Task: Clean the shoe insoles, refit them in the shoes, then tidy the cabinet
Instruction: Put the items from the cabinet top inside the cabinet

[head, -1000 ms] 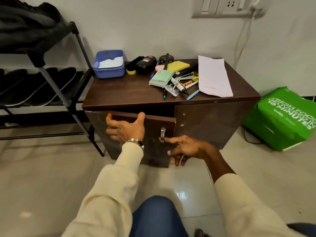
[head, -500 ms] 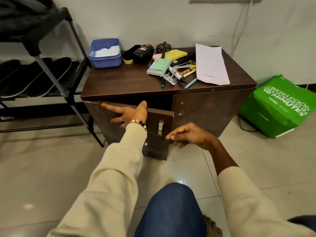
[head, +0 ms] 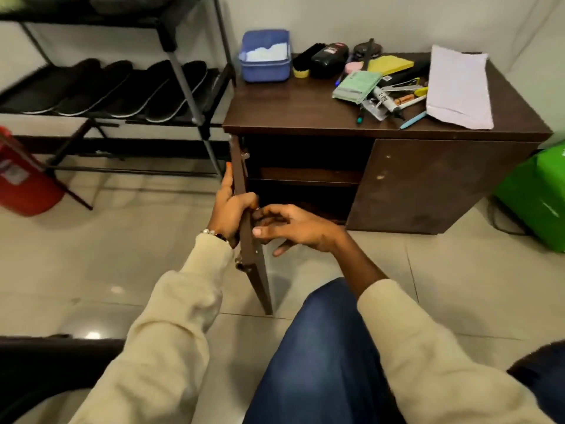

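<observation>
Cabinet door [head: 248, 240] is standing swung wide open at the centre of the frame, edge-on to the camera, with the left hand [head: 228, 209] gripping its top edge, fingers curled over it. The right hand [head: 293, 228] is hovering just beside its inner face, fingers loosely curled, holding nothing. It is looking like stiff, fairly light board on hinges, best guided by that free edge

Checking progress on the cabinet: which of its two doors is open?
The left door, swung out edge-on and held by both hands; the right door sits shut.
</observation>
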Demonstrator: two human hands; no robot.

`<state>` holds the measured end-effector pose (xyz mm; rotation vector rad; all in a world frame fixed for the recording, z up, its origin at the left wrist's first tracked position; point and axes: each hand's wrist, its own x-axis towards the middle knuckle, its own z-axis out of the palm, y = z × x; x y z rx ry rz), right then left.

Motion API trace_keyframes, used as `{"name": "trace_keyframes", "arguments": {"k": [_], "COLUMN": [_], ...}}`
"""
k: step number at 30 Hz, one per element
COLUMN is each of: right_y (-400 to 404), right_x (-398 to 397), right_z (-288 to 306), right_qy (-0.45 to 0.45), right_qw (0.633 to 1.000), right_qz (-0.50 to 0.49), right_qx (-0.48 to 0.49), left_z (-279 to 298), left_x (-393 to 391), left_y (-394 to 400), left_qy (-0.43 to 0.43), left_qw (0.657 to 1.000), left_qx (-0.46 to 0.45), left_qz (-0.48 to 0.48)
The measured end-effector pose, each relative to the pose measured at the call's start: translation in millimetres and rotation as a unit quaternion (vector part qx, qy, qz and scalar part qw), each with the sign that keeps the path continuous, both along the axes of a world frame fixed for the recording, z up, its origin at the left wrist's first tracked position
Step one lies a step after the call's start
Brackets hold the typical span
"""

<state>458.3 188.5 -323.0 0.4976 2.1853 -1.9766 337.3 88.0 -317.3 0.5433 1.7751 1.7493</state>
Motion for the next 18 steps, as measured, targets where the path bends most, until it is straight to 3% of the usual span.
{"name": "trace_keyframes", "arguments": {"k": [8, 11, 12, 13, 15, 16, 18], "right_y": [-41.8, -33.9, -28.7, -21.7, -3.9, 6.6, 30.2], "right_x": [-29.4, -25.5, -22.5, -18.8, -8.2, -1.6, 12.5], "right_z": [-4.4, -2.7, -2.6, -0.7, 4.8, 7.2, 11.2], "right_qy": [0.034, 0.036, 0.038, 0.043, 0.053, 0.055, 0.056], "right_qw": [0.999, 0.998, 0.997, 0.995, 0.99, 0.987, 0.973], "right_qz": [-0.038, -0.047, -0.057, -0.07, -0.113, -0.142, -0.221], "right_qx": [0.002, 0.038, 0.047, 0.055, 0.061, 0.052, 0.032], "left_z": [15.8, 20.4, 23.4, 29.2, 44.1, 53.3, 67.2], "left_x": [-29.3, -24.2, -23.3, -22.8, -19.4, -14.6, -1.2], "left_y": [-41.7, -45.1, -44.3, -41.1, -27.2, -16.4, 13.5], "left_qy": [0.028, 0.094, 0.166, 0.273, 0.465, 0.5, 0.505], "left_qw": [0.998, 0.99, 0.973, 0.935, 0.831, 0.812, 0.826], "left_qx": [-0.032, -0.094, -0.15, -0.223, -0.304, -0.3, -0.244], "left_qz": [-0.052, -0.053, -0.05, -0.049, -0.03, -0.024, -0.05]}}
